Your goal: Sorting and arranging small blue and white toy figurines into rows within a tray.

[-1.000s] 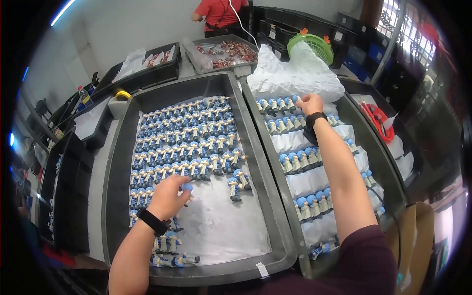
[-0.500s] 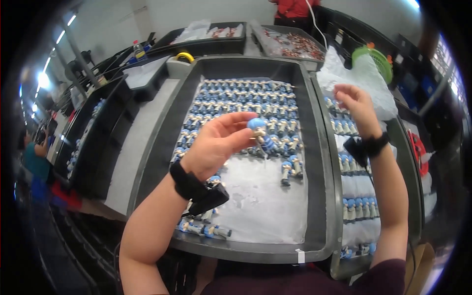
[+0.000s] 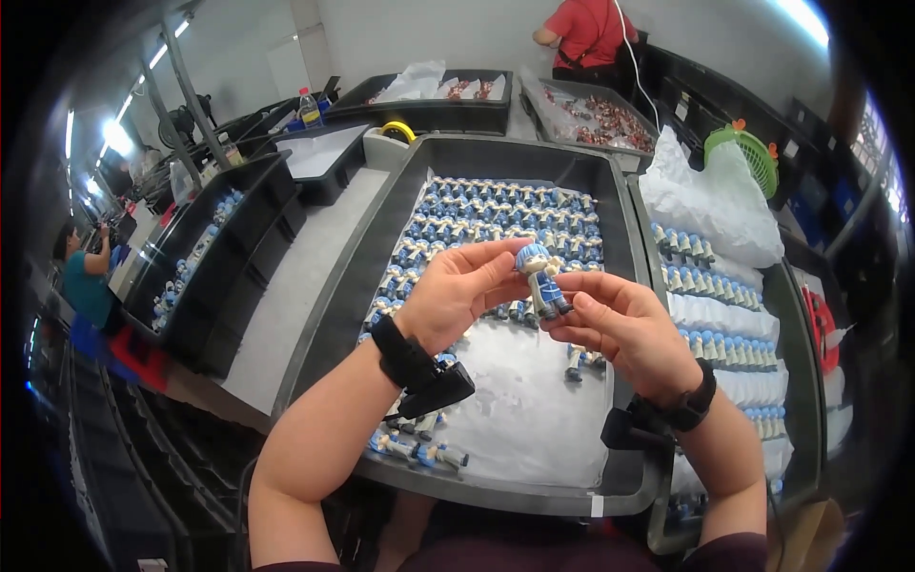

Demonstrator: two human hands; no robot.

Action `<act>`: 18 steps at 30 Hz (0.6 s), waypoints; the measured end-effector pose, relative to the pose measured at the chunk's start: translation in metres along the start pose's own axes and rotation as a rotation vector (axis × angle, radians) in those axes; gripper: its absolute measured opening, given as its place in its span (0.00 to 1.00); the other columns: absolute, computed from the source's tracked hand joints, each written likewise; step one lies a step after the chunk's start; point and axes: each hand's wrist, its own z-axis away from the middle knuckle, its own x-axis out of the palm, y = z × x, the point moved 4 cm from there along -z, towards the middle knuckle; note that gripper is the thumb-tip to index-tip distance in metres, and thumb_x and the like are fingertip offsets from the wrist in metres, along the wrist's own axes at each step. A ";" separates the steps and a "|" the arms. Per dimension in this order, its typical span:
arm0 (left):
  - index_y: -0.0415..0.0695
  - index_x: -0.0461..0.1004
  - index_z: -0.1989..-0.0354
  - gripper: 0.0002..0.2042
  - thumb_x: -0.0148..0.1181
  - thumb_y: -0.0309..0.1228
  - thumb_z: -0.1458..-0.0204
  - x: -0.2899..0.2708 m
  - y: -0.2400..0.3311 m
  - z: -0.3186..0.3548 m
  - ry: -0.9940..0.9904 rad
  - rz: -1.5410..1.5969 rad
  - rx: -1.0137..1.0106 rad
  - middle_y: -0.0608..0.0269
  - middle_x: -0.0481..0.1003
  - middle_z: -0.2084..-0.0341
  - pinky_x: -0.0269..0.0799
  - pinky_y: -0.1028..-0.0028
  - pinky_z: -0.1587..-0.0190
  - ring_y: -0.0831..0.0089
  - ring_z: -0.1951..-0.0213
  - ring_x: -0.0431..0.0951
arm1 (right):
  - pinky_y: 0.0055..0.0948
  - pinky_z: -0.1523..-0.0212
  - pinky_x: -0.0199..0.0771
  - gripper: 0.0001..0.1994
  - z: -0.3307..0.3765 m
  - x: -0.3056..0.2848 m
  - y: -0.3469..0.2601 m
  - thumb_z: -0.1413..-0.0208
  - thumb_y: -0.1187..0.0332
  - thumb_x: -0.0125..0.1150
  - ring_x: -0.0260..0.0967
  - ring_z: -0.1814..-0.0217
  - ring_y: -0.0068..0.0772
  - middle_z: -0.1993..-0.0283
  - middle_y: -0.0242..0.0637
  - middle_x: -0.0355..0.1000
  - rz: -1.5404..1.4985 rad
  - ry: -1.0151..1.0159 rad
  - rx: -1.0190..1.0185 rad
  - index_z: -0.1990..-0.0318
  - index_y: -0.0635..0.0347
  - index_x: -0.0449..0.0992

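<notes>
Blue-haired fig [image 3: 547, 286], grey-white & blue body, was up in both hands above the mid tray [image 3: 534, 496], tilted, head toward the L. L hand [image 3: 446, 297] was pinched on the head, thumb & fingertips nearly together; R hand [image 3: 637, 334] was half-curled, fingers loosely closed abt the lower end. Black straps [image 3: 398, 351] ringed both wrists.

White tag [image 3: 597, 505] sat on the mid tray's near rim, any writing too small to read; same for the label on the bottle [image 3: 309, 110], back L.

Mid tray looked like hard dark-grey plastic, deep, rounded corners. White sheet [image 3: 524, 410] lined it, w/ similar figs [image 3: 505, 214] lying in tight rows at the far part & a few more in the near L corner. R tray [image 3: 810, 419] had its own rows [image 3: 724, 348] of figs, white wrap [image 3: 729, 386] betw. them, & a big crumpled sheet [image 3: 705, 200] at the far end. Green basket [image 3: 748, 157], round & slatted, was just behind that. Yellow ring [image 3: 398, 131] was near the mid tray's far L corner. Co-worker in a red top [image 3: 586, 33] stood at the back.
</notes>
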 end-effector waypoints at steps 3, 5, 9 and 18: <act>0.40 0.65 0.52 0.14 0.47 0.27 0.48 -0.004 -0.001 0.001 -0.007 -0.024 0.040 0.60 0.71 0.60 0.67 0.72 0.53 0.73 0.57 0.71 | 0.26 0.56 0.70 0.13 -0.002 0.000 0.001 0.46 0.72 0.47 0.68 0.60 0.30 0.59 0.40 0.66 -0.012 -0.007 -0.010 0.54 0.70 0.62; 0.40 0.65 0.52 0.14 0.47 0.27 0.48 -0.002 0.000 0.000 -0.002 -0.042 0.044 0.60 0.71 0.60 0.66 0.73 0.53 0.73 0.57 0.71 | 0.26 0.56 0.70 0.13 -0.002 -0.001 0.001 0.46 0.72 0.46 0.68 0.60 0.30 0.59 0.40 0.66 -0.013 -0.001 -0.007 0.54 0.70 0.63; 0.40 0.65 0.53 0.14 0.47 0.27 0.48 -0.002 0.001 0.000 0.020 -0.045 0.028 0.60 0.71 0.60 0.67 0.74 0.53 0.73 0.57 0.71 | 0.26 0.57 0.71 0.12 -0.003 0.000 0.000 0.45 0.72 0.46 0.69 0.60 0.31 0.59 0.41 0.66 -0.011 0.014 0.005 0.55 0.69 0.63; 0.39 0.69 0.57 0.11 0.49 0.28 0.48 -0.009 -0.001 0.002 0.060 0.000 -0.015 0.62 0.72 0.64 0.70 0.76 0.59 0.76 0.63 0.72 | 0.26 0.58 0.71 0.15 -0.001 0.001 -0.002 0.49 0.72 0.51 0.69 0.61 0.30 0.60 0.39 0.66 0.029 0.051 -0.001 0.55 0.68 0.63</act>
